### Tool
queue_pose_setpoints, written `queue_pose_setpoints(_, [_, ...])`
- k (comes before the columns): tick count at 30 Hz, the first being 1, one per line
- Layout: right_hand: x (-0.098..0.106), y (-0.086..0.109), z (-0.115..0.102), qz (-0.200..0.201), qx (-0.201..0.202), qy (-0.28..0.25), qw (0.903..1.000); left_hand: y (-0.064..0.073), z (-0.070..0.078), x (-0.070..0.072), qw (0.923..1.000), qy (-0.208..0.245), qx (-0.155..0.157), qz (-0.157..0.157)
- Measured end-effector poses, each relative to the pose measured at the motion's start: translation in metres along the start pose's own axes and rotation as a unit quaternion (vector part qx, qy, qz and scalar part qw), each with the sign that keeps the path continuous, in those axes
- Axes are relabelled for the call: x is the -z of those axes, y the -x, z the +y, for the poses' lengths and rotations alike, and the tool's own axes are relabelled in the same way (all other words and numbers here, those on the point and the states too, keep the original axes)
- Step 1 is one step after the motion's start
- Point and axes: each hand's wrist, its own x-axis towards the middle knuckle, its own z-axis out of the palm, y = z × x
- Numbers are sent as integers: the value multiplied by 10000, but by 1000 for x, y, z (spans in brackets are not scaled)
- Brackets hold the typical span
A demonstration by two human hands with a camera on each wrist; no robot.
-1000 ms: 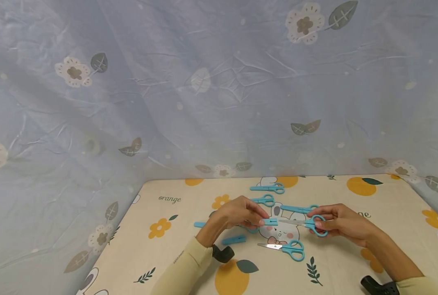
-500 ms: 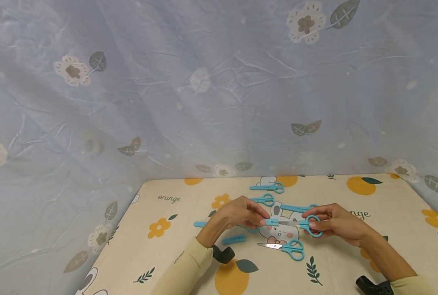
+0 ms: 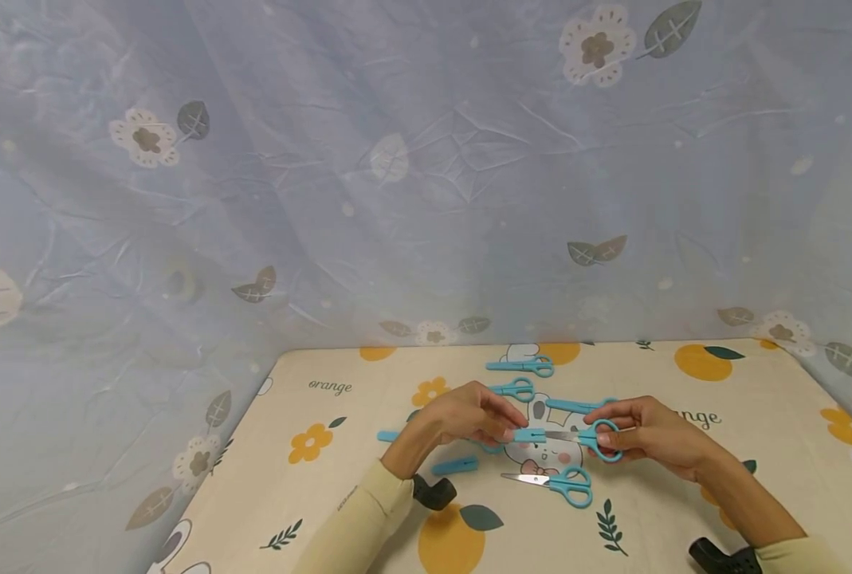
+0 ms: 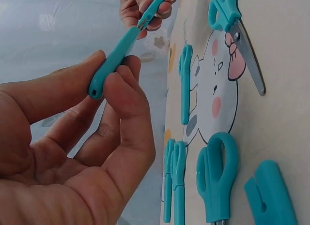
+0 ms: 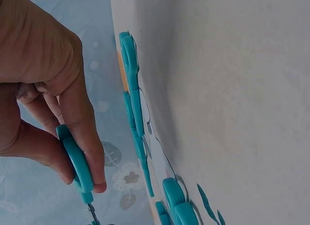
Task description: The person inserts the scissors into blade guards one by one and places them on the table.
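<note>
My left hand (image 3: 461,414) pinches a turquoise scissors sheath (image 3: 529,435) between thumb and fingers, its mouth facing right. My right hand (image 3: 651,430) grips a pair of scissors (image 3: 603,441) by the turquoise handles, blades pointing left. The blade tips meet the sheath's mouth, and part of the metal still shows between sheath and handles. In the left wrist view the sheath (image 4: 115,60) lines up with the scissors held beyond it. Below the hands, unsheathed scissors (image 3: 569,485) lie on the table, with a loose sheath (image 3: 455,465) to their left.
Sheathed scissors (image 3: 522,366) lie at the back of the patterned tablecloth (image 3: 655,518). Nearer are more sheathed scissors (image 3: 576,406) behind the right hand and another pair (image 3: 517,389) partly behind the left hand. A further pair (image 3: 388,437) is mostly hidden by the left wrist.
My right hand has moved left with the scissors, bringing the blades into line with the sheath and less metal into view. My left hand has hardly moved.
</note>
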Motion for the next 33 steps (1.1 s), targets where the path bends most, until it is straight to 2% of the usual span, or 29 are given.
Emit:
queue_pose_setpoints(9, [-11,-8,-6,329,-124,357,9987,-2,0,-5,9999,-78,64,62])
queue_pose_setpoints(18, [-16,-12,-5,176,-68,235,9995,-4,-1,-12,9998,-114,26,137])
queue_pose_setpoints(28, [-19,-14,-3,288,-120,231,9992,-7,0,-16,9980,-546,-33,326])
queue_pose_setpoints(33, [-22,-16,-3,410,-65,300,9987,-8,-2,-16,9987,-384,-5,321])
